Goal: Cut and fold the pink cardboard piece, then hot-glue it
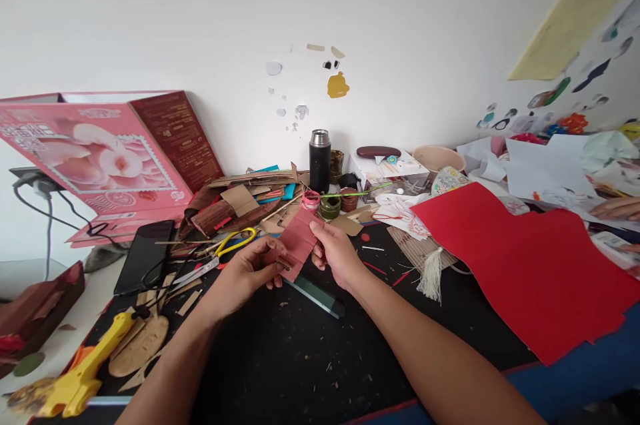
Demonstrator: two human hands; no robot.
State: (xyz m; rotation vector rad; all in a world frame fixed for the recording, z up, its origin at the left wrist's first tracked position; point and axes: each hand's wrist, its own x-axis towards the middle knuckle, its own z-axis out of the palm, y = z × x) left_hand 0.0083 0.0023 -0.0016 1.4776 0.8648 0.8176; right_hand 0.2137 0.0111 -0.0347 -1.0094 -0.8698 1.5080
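A folded piece of pink card [299, 241] is held up over the black table mat, between both hands. My right hand [334, 250] pinches its right edge, thumb on top. The fingers of my left hand [253, 268] are closed at its lower left edge. By those fingertips lies a small dark brown strip [284, 265], too small to make out well. Just below the card, a dark green flat tool [320, 298] lies on the mat. Yellow-handled scissors [220, 255] rest to the left of my left hand.
A yellow glue gun [95, 365] and a black phone [145, 255] lie left. Behind stand open paint jars [330, 206], a black flask [319, 165] and cardboard scraps [240, 201]. Red sheet [530, 265] covers the right side. Another person's hand [617, 209] shows at far right.
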